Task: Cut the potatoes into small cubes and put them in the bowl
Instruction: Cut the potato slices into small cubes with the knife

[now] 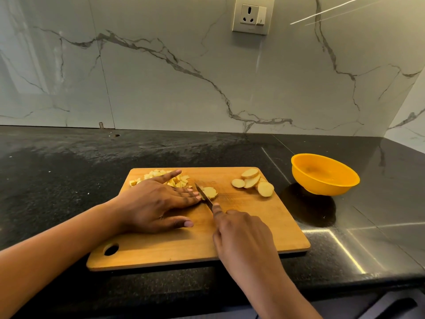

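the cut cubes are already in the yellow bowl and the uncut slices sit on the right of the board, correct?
Not so: the head view shows the yellow bowl empty; the cut cubes lie piled at the far left of the board, beyond the left hand. The uncut slices do sit on its right; the right hand holds the knife.

On the rectangular wooden cutting board (pixel 285 226), a pile of pale yellow potato cubes (pixel 154 174) fills the 11 o'clock corner and overlapping round potato slices (pixel 253 181) the 1 o'clock corner. Bare wood lies between them at 12 and at 4. A round orange plastic bowl (pixel 322 187) stands off the board at 2 o'clock. Black stone counter (pixel 279 162) lies bare between them.
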`<action>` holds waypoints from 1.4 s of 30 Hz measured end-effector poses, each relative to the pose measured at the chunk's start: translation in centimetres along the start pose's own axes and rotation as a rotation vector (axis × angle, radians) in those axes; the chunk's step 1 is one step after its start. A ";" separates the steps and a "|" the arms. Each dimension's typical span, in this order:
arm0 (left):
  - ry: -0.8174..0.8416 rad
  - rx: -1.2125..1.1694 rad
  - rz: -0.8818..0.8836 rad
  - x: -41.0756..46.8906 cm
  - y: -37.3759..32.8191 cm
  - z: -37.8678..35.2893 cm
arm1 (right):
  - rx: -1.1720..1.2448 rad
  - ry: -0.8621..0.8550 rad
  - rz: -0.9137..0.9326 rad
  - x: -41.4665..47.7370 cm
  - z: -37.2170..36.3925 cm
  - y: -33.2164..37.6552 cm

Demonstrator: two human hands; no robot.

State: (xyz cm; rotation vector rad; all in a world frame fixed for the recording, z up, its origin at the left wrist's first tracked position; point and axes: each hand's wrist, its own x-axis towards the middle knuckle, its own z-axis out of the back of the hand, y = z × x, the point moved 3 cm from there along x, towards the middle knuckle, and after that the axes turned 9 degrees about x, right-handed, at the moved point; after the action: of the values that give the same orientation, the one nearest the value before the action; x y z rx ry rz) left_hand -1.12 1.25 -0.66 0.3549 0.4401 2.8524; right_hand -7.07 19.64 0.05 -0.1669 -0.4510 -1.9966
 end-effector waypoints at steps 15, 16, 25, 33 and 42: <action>-0.210 0.071 0.065 -0.2 -0.4 1.0 | 0.069 -0.165 0.081 -2.6 3.6 -2.2; -0.233 0.071 0.075 -0.2 -0.3 1.1 | 0.061 -0.173 0.071 -2.3 3.5 -2.4; -0.291 0.017 0.085 1.1 -1.0 1.6 | -0.013 -0.211 0.082 -1.5 1.6 -4.2; -0.269 -0.094 0.293 0.6 1.0 0.6 | -0.020 -0.228 0.010 -2.3 2.0 -5.9; 0.054 -0.155 0.230 6.0 -1.0 1.1 | 0.236 -0.359 -0.238 3.3 2.8 -7.6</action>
State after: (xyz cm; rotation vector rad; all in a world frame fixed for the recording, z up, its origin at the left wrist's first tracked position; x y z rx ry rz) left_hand -6.32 4.10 1.23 0.3196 0.1967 3.1012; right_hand -15.50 20.94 1.87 -0.3387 -0.9699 -2.1295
